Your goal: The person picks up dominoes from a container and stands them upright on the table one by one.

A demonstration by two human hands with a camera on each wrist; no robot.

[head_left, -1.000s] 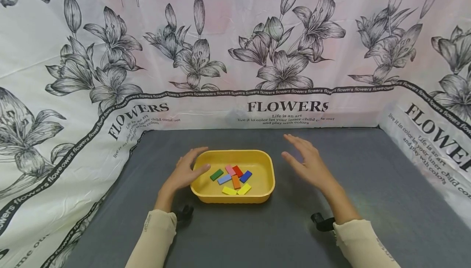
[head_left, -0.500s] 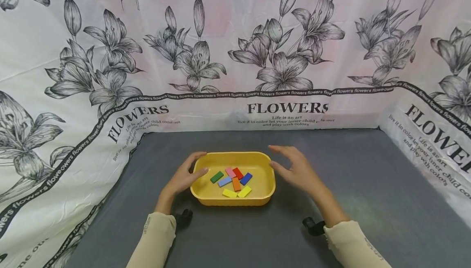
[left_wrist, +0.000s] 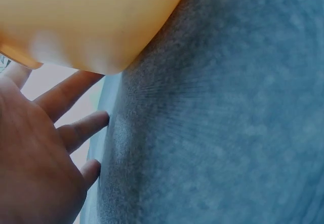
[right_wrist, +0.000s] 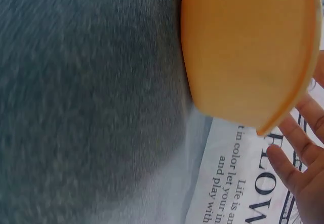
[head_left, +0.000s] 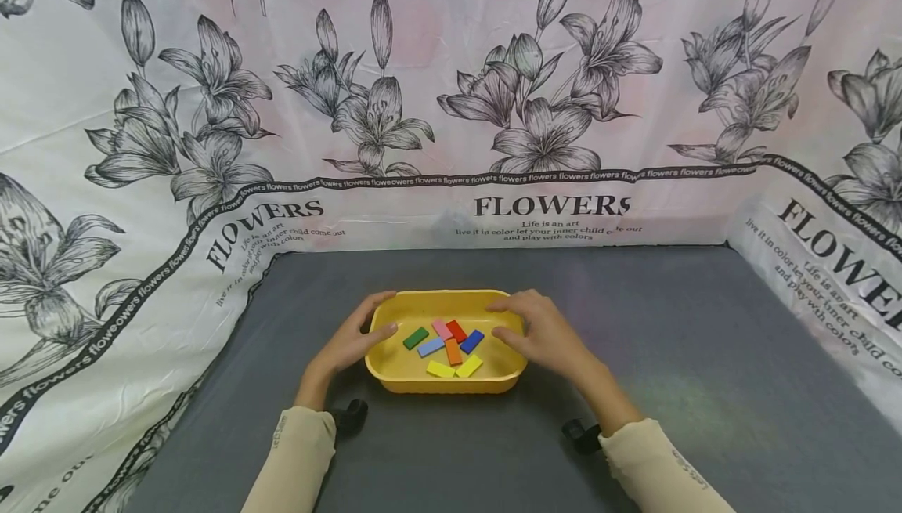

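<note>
A yellow tray (head_left: 445, 386) rests on the dark grey table, with small coloured blocks loose inside. Among them are a green block (head_left: 416, 337), an orange block (head_left: 453, 352) and a dark blue block (head_left: 472, 341). At the tray's left end, my left hand (head_left: 347, 342) has its thumb over the rim and its fingers along the outside; the left wrist view shows these fingers spread. My right hand (head_left: 550, 337) reaches over the right end, thumb and fingertips above the inside. Its fingers (right_wrist: 287, 169) look spread and fairly straight in the right wrist view; firm contact cannot be made out.
A white cloth printed with flowers (head_left: 539, 137) hangs behind the grey table (head_left: 451, 450) and along both sides. Black straps with camera mounts (head_left: 582, 436) sit at the wrists.
My right hand has moved left and down, from beside the tray to over its right rim. My left hand has lowered slightly at the left rim. Tray and blocks look unmoved.
</note>
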